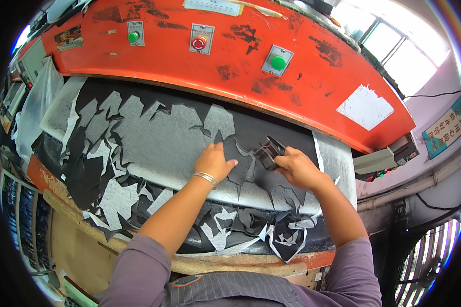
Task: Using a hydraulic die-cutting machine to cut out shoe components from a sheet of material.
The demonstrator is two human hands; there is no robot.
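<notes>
Here I am, watching through the head camera, and the action sits right of centre on the tabletop [340,159]. The right hand [298,168] is closed around the near side of a dark frame [267,152], thumb and fingers pinching its wall; it looks to me like a cutting die, held tilted above the dark material. Over to the left hand [212,162]: it lies low at the left edge of a dark pointed piece [239,166] dotted with small marks, thumb spread away from the fingers. Whether those fingertips pinch the piece or only press on it, I cannot tell.

So how do I want this handled? I'd keep the grip on the outer wall of the frame, fingers well off its lower edge, which I judge could be sharp. I'd bring it level before it touches anything, and fit it close to the jagged cut edges so little material goes to waste. The left fingers should steady the piece flat and stay out from beneath the frame. Watch those tangled scraps [119,202] along the near edge, too: a sleeve could drag them in. Beyond, the red machine panel [241,59] carries its green and red buttons.
</notes>
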